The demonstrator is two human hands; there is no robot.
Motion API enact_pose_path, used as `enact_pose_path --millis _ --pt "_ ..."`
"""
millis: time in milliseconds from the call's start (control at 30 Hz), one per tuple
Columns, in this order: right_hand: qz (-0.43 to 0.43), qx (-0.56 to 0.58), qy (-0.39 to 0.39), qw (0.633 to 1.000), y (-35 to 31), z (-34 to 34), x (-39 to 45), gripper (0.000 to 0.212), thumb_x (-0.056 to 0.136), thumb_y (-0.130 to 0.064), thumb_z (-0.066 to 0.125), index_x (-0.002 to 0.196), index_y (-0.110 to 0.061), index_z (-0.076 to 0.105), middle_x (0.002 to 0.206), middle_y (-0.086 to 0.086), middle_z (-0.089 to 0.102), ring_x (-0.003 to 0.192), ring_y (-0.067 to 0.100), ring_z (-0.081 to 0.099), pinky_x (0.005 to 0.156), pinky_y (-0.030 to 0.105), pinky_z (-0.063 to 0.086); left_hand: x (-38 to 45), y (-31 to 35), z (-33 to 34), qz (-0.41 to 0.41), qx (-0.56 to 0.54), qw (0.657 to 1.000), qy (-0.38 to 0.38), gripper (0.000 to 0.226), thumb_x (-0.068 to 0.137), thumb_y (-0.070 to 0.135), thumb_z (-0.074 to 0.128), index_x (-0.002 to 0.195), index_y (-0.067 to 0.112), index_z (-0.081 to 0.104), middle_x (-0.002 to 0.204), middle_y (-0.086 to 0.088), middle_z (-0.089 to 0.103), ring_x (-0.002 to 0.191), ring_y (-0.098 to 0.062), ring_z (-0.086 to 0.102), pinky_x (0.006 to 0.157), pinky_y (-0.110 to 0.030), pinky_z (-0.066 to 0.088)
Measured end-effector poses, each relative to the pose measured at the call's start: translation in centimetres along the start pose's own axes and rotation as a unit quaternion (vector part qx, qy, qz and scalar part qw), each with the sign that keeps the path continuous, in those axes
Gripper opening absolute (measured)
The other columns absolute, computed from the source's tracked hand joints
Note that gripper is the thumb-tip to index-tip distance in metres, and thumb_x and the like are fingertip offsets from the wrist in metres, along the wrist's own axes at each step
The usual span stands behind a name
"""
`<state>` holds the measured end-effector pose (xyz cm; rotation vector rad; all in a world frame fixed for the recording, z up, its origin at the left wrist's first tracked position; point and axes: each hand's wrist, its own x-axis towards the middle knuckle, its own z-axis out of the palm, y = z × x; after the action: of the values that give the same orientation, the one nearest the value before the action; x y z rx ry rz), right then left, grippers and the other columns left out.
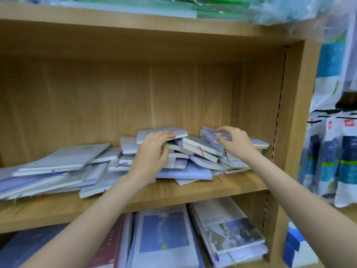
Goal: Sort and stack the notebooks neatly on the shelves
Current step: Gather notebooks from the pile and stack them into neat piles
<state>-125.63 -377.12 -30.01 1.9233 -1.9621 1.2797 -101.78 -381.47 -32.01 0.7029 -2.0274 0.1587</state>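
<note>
We see both hands in the messy heap of notebooks [173, 157] on the middle shelf [222, 187]. Left hand [152, 151] curls its fingers round the edge of the top notebook [160, 133], thumb under, tilting it up off the pile. Likely peeling it free so what lies beneath can be sorted. Right hand [234, 141] pinches a small stack of plastic-wrapped notebooks [208, 134] just right of that, fingers over its top, probably gathering like with like.

Below both grips, notebooks lie crossed at odd angles, ribbon markers [201, 150] sticking out, so nothing sits square yet. Left of the left hand, larger flat notebooks [63, 159] slump toward the shelf's front edge. Under the grips, the lower shelf holds bigger books [164, 235], tidier.

We judge the sorting barely begun.
</note>
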Motion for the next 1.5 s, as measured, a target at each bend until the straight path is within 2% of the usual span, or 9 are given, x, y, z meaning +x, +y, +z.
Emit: enact_pose_path --millis 267,433,667,800,900,1000,1067,1200,1500 --pt "-0.14 -0.042 -0.051 0.988 -6.6 3.8 0.6 0.055 0.091 -0.03 0.057 0.141 -0.02 0.037 0.146 0.005 0.035 0.134 0.024 0.03 0.107 0.034 0.024 -4.0 -5.1 -3.2 -0.11 0.049 0.992 0.023 0.041 0.077 0.003 0.044 0.114 0.004 0.061 0.12 -0.011 0.058 0.109 -0.032 0.053 0.09 -0.018 0.027" --pt "-0.157 -0.187 -0.136 0.96 -8.9 6.8 1.3 0.05 0.092 -0.027 0.054 0.139 -0.022 0.039 0.153 0.004 0.022 0.144 0.019 0.008 0.114 0.049 -0.001 -7.0 -7.3 -5.5 -0.154 0.063 0.986 0.002 0.046 0.076 0.013 0.041 0.118 0.004 0.058 0.122 -0.011 0.057 0.114 -0.031 0.052 0.089 -0.019 0.028" --pt "-0.29 -0.108 -0.075 0.948 -12.4 8.4 -0.8 0.05 0.09 -0.028 0.059 0.136 -0.016 0.044 0.149 0.005 0.029 0.144 0.018 0.013 0.116 0.037 0.001 -10.1 -9.7 -7.7 -0.183 0.045 0.982 0.014 0.037 0.084 0.005 0.049 0.121 0.007 0.056 0.119 -0.005 0.056 0.114 -0.024 0.05 0.095 -0.023 0.033" --pt "-0.295 -0.181 -0.083 0.934 -13.8 10.6 -1.4 0.05 0.089 -0.035 0.06 0.134 -0.017 0.046 0.151 0.003 0.027 0.145 0.017 0.011 0.116 0.04 -0.003 -11.7 -10.5 -8.5 -0.19 0.042 0.981 0.004 0.037 0.083 0.002 0.058 0.12 0.01 0.056 0.116 0.003 0.053 0.11 -0.021 0.051 0.092 -0.029 0.04" --pt "-0.291 -0.269 -0.036 0.917 -13.0 13.0 -2.7 0.063 0.066 -0.028 0.082 0.122 -0.013 0.056 0.141 0.011 0.045 0.133 0.029 0.04 0.109 0.057 0.022 -12.7 -11.1 -9.1 -0.165 0.068 0.984 -0.028 0.038 0.082 0.003 0.06 0.119 0.01 0.057 0.111 0.008 0.05 0.107 -0.019 0.051 0.09 -0.018 0.031" --pt "-0.298 -0.263 0.031 0.917 -11.8 14.3 -3.0 0.078 0.043 0.001 0.085 0.115 -0.012 0.056 0.125 0.014 0.059 0.111 0.033 0.06 0.092 0.058 0.042 -13.7 -11.7 -9.5 -0.156 0.088 0.983 -0.047 0.038 0.082 0.004 0.062 0.119 0.01 0.057 0.113 0.001 0.055 0.109 -0.02 0.05 0.094 -0.019 0.03" --pt "-0.311 -0.241 0.061 0.917 -11.4 13.9 -3.0 0.081 0.041 0.009 0.08 0.115 -0.012 0.054 0.125 0.015 0.059 0.108 0.033 0.059 0.092 0.055 0.044 -14.0 -11.6 -9.6 -0.164 0.088 0.982 -0.042 0.037 0.082 0.01 0.059 0.119 0.011 0.057 0.114 0.001 0.055 0.11 -0.021 0.05 0.095 -0.025 0.033" --pt "-0.228 -0.18 0.096 0.952 -10.2 12.4 -3.6 0.08 0.056 -0.014 0.085 0.126 -0.008 0.047 0.131 0.019 0.047 0.112 0.038 0.048 0.093 0.051 0.04 -13.6 -10.6 -9.4 -0.171 0.076 0.982 -0.028 0.039 0.084 0.011 0.059 0.123 0.015 0.055 0.109 0.007 0.052 0.108 -0.022 0.049 0.097 -0.039 0.037" --pt "-0.262 -0.192 0.108 0.94 -8.0 11.6 -4.6 0.047 0.058 -0.01 0.085 0.098 -0.004 0.062 0.096 0.014 0.058 0.09 0.027 0.046 0.069 0.038 0.045 -9.7 -8.3 -7.0 -0.172 -0.027 0.985 -0.005 0.041 0.083 0.008 0.063 0.123 0.009 0.055 0.121 -0.002 0.056 0.118 -0.019 0.048 0.093 -0.012 0.025"
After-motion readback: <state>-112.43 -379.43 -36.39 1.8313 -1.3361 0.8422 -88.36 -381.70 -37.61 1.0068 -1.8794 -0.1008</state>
